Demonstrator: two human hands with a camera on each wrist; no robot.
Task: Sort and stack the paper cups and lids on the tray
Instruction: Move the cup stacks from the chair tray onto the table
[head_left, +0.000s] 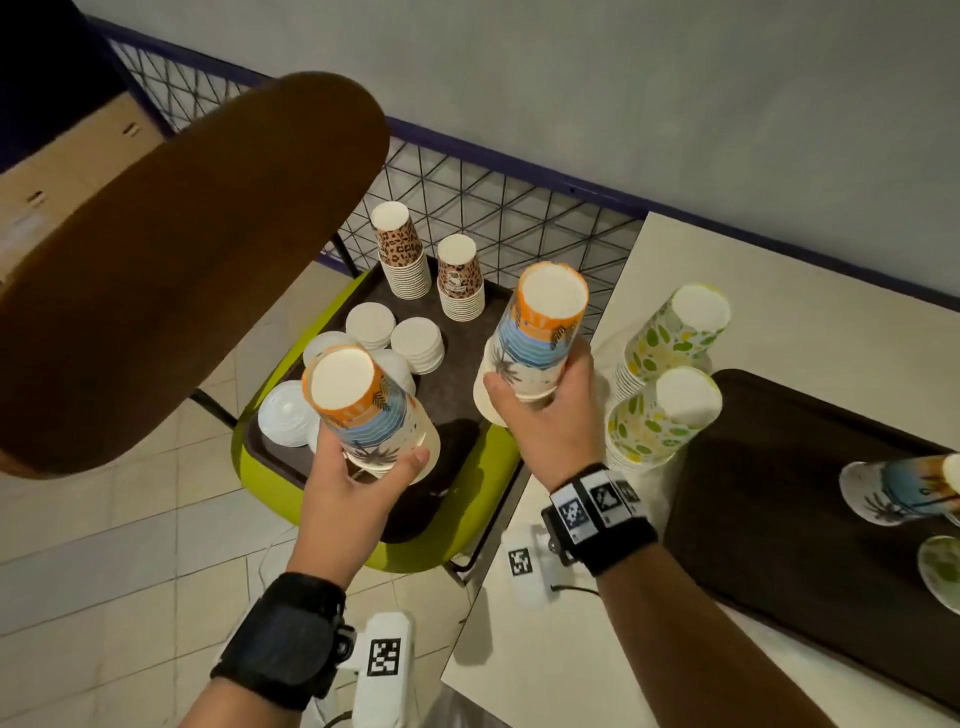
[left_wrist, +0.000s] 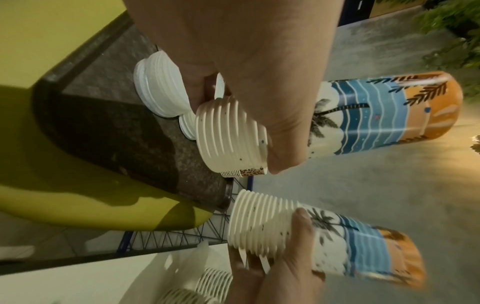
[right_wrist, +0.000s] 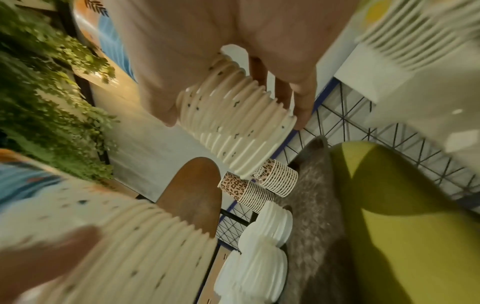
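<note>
My left hand grips an upside-down stack of beach-print paper cups above the dark tray on the green chair. My right hand grips a second beach-print stack over the tray's right edge. The left wrist view shows both stacks, mine and the right hand's, held apart. On the tray stand two leopard-print cup stacks and several piles of white lids. The right wrist view shows fingers curled round the ribbed rims.
A brown chair back looms at the left. The white table at the right carries two green-leaf cup stacks and another dark tray with a beach-print cup lying on it. A wire fence runs behind.
</note>
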